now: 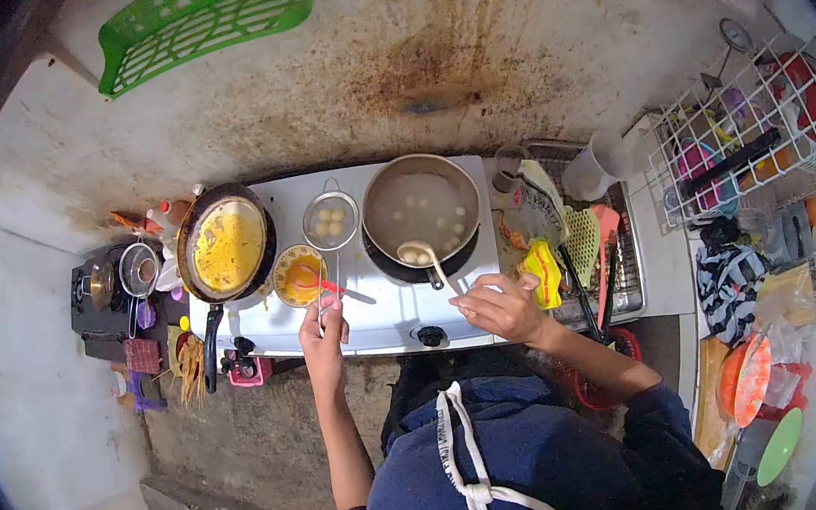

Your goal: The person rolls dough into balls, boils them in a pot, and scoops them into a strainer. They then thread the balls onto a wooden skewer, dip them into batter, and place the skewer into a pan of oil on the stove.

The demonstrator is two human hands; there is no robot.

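My left hand (324,330) is closed round the handle of a wire strainer (330,203), whose mesh bowl holds several small pale balls. In my right hand (500,307) is the handle of a ladle (419,253). The ladle's bowl is at the near rim of a pot (416,165), with pale balls in it. More balls float in the pot's cloudy liquid. Beside the strainer stands a bowl (283,261) of orange-yellow liquid, with a red-handled utensil (329,286) resting in it.
On the left burner sits a frying pan (194,214) with a yellow egg-like sheet (230,247). To the right are a yellow packet (541,274), a green slotted turner (583,243) and a clear jug (595,166). A white wire rack (754,130) hangs at the far right.
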